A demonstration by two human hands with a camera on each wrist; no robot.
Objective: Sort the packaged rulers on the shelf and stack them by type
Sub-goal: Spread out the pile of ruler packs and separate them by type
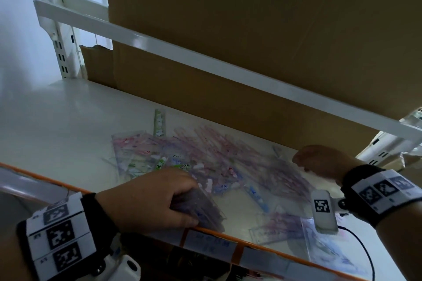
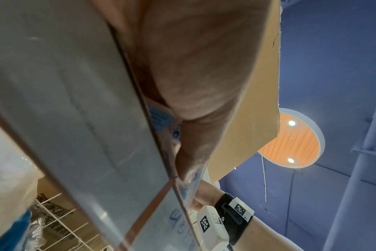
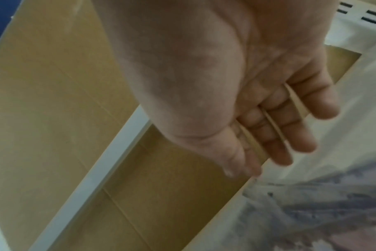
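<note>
A loose pile of packaged rulers [image 1: 228, 155], mostly pink and purple, lies across the middle of the white shelf [image 1: 68, 121]. A green ruler [image 1: 158, 125] sticks out at the back of it. My left hand [image 1: 182, 201] grips a stack of purple packaged rulers [image 1: 205, 210] at the shelf's front edge, thumb near the edge and fingers curled over the top. In the left wrist view only the thumb side [image 2: 193, 84] and a packet edge [image 2: 161, 122] show. My right hand [image 1: 319, 159] hovers over the pile's right end, empty, its fingers [image 3: 290, 135] straight.
A large cardboard box [image 1: 251, 29] fills the back, crossed by the white rail of the upper shelf [image 1: 205, 59]. The orange front lip with label strips [image 1: 251, 244] borders the shelf. More packets [image 1: 278, 226] lie at the front right. Bare shelf spreads at the left.
</note>
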